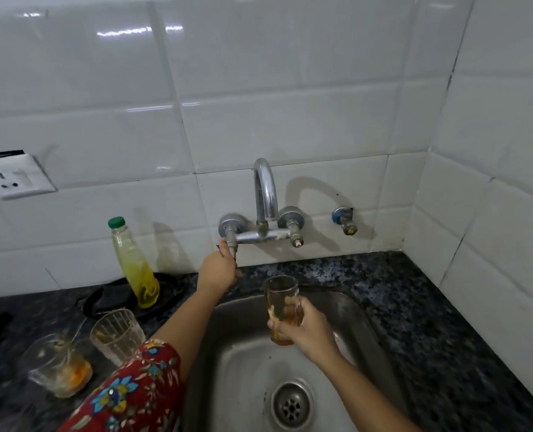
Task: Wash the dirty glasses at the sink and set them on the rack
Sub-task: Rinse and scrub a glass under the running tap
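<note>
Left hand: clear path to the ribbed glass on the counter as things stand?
Likely yes once freed: the left hand grips the tap handle, but the ribbed glass stands uncovered beside that forearm, nothing over it.

Speckled counter [415, 307] bears a ribbed glass [117, 335] and a stained glass [61, 366].

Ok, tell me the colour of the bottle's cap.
The cap is green; the head view shows it best.

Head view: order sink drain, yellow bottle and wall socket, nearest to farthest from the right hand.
1. Sink drain, just below the right hand.
2. Yellow bottle, off to the left.
3. Wall socket, far left and higher up.
</note>
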Demonstrator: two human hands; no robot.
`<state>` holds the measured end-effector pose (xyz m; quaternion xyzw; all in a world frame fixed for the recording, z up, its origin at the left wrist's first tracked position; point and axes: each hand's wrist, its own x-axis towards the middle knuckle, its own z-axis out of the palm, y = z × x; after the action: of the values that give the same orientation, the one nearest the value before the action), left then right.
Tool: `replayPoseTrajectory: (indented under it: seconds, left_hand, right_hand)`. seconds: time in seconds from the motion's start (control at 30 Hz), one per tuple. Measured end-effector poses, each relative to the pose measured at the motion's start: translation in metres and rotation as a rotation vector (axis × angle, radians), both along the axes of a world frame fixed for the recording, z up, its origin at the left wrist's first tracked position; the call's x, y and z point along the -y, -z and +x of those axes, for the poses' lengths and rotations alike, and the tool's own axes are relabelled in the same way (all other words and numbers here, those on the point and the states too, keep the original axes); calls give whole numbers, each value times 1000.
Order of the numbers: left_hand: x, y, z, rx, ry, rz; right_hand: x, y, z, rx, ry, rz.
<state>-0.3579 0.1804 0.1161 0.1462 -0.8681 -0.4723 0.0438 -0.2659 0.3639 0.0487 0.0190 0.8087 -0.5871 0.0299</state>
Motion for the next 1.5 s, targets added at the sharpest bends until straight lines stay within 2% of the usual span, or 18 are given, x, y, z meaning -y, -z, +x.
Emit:
replayPoseTrajectory:
  seconds: [0.13,0.33,0.43,0.5,0.57,0.67,0.77,0.83,0.87,0.93,1.0,1.07,1.17,1.23,1.33,1.37,1.43,1.5]
  left_hand:
    - [0,16,19,30,33,100]
    - [1,81,75,189,786,402]
    - [-19,82,85,58,644,474]
    - [-28,80,83,-24,519,432]
    - [-28,82,76,-18,462,400]
    - [-20,81,67,-16,467,345]
    - [-20,76,59,-55,507,146]
    - [-29,71,64,-81,477,123]
    - [-34,69,67,-117,414,131]
    - [-42,64,74,-209,263,104]
    - [-42,63,76,-285,221,55]
    - [-36,60,72,-281,284,73]
    - [-28,49,65,-212,511,22]
    - [-28,45,63,-213,538,-41]
    - [-36,46,64,-286,432,-23]
    - [-38,47,64,-286,418,6]
    - [-34,50,60,-256,459,80]
    - [-26,50,55,-220,571,105]
  right_hand:
    - [4,-1,3,-10,-19,-30]
    - [7,-2,6,37,-117,-135]
    - [12,-13,10,93,-190,-204]
    - [14,-15,10,-13,-97,-82]
    - [10,-16,10,-269,-43,179]
    - [-8,-25,2,-569,-388,599]
    - [-25,-43,-25,-650,-797,1147]
    - [-19,-55,-35,-604,-866,1353]
    - [-12,-60,-34,-513,-812,1320]
    - [5,-62,-33,-227,-750,1071]
    - [12,-64,-36,-155,-752,933]
    - [5,-71,-40,-272,-824,1061]
    - [-11,-81,-45,-740,-949,1391]
    - [-11,-81,-43,-658,-935,1427]
    - [7,-80,-36,-257,-793,1182]
    - [10,-82,-38,-222,-781,1163]
    - [5,-90,-40,-331,-839,1275]
    - [-4,-92,-48,-669,-945,1419]
